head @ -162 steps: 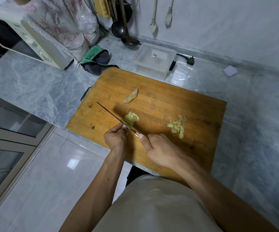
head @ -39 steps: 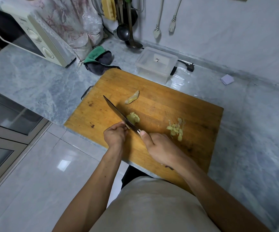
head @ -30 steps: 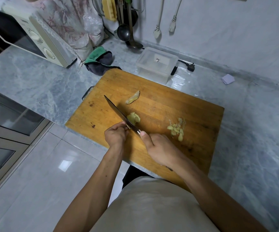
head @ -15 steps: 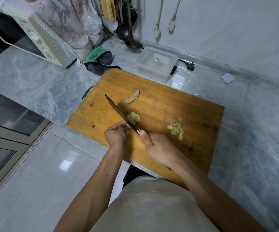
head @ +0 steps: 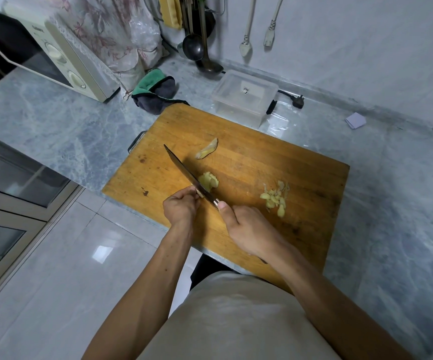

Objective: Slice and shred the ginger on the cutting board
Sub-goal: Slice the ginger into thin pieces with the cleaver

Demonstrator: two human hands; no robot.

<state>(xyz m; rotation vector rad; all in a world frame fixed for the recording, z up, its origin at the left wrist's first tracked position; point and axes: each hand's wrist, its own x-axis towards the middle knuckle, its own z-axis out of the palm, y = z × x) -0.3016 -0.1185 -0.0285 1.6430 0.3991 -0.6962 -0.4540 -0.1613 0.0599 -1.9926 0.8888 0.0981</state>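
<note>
On the grey marble counter point(head: 54, 131) stands a cream microwave point(head: 62, 61) at the far left, with a flowered cloth point(head: 101, 27) behind it. A green and dark rag point(head: 155, 92) lies near a clear plastic box point(head: 245, 96). A black ladle point(head: 193, 48) hangs at the wall – two white plugs point(head: 246, 48) also. A black plug point(head: 297, 101) and a small pale card point(head: 355, 120) lie further right.

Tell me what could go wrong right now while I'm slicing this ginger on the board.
1. The left hand holds the ginger stub with its fingers right against the knife; a slip could nick them.
2. The ginger piece under the blade is small, so it may roll or shoot out.
3. The cutting board overhangs the counter edge near you; hard chopping could shift it.
</note>
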